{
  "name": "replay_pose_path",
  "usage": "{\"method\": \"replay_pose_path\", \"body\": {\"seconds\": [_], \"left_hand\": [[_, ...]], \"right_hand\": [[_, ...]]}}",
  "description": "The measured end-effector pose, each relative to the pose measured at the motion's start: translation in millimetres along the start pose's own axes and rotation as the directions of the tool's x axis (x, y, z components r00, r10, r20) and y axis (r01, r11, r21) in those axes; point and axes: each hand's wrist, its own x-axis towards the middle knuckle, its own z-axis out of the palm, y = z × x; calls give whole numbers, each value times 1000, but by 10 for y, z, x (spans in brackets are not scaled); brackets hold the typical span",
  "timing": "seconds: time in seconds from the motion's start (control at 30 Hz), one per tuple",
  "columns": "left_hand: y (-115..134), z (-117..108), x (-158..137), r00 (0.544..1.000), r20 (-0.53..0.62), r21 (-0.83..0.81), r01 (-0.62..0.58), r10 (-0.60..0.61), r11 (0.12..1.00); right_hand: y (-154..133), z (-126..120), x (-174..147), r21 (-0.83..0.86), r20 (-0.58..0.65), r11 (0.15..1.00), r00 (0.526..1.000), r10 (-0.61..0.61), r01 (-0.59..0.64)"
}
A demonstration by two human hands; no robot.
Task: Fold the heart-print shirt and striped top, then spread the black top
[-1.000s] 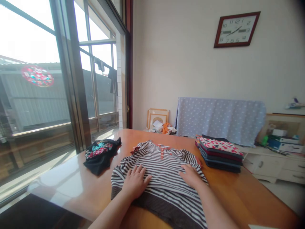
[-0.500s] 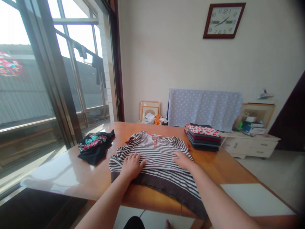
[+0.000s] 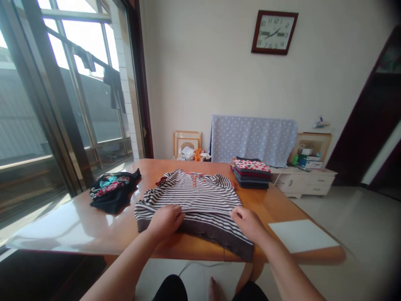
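Nearest, the shirt's (image 3: 203, 202) hem (image 3: 213, 235) is lying by the table's (image 3: 258, 207) near edge. The left hand (image 3: 166, 220) is resting at 7 o'clock from the shirt's middle, fingers bent; whether they are holding cloth, I cannot tell. The right hand (image 3: 247, 221) is resting on the side edge at 4, thumb and forefinger seemingly together, their hold unclear. From the left fingers the shirt is spreading toward 1; from the right, toward 10. Its collar-to-hem axis is running roughly 12 to 6, the left hand sitting nearer the collar (image 3: 196, 174). Farther out, a black garment (image 3: 114, 190) is lying at 10, a stack (image 3: 250, 177) at 2.
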Motion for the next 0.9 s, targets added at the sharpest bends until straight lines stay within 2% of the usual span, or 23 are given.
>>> {"method": "replay_pose_path", "body": {"seconds": [0.1,0.23,0.37,0.5,0.7,0.9], "left_hand": [[79,5,-97,999,0,-12,-50,50,999],[105,1,-195,999,32,-51,-26,27,998],[91,-107,-248,980,197,-130,9,17,991],[84,-209,-305,943,332,-221,52,25,974],[15,-231,-361,900,433,-434,166,44,885],[-14,-189,-322,867,497,-546,332,-21,769]], "right_hand": [[-34,46,-138,-27,90,999,995,-42,44],[-24,95,-262,-124,86,988,993,-85,95],[9,48,-347,-223,110,969,991,-79,102],[64,-19,-408,-242,137,965,988,-70,102],[129,-80,-421,-280,157,958,988,-16,60],[214,-41,-433,-285,153,957,988,-17,60]]}}
